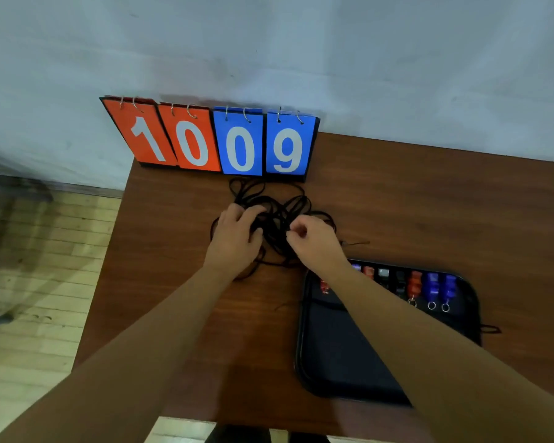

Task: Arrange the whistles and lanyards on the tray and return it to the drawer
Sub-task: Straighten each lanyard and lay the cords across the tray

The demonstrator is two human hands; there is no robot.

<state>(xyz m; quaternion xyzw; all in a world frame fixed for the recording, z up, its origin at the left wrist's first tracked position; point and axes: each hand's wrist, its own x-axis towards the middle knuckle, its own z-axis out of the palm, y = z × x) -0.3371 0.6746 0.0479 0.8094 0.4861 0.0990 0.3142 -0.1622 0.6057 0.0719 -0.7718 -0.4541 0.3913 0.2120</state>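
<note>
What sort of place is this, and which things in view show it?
Likely a sports hall or gym: a flip scoreboard showing 10 and 09 stands on the table, coloured whistles line a tray, and the floor is pale wooden boards.

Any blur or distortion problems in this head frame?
Head view: wide-angle bend slants the scoreboard and table edges; the floor at left is smeared; whistles on the tray look soft; the black lanyards merge into one tangle.
</note>
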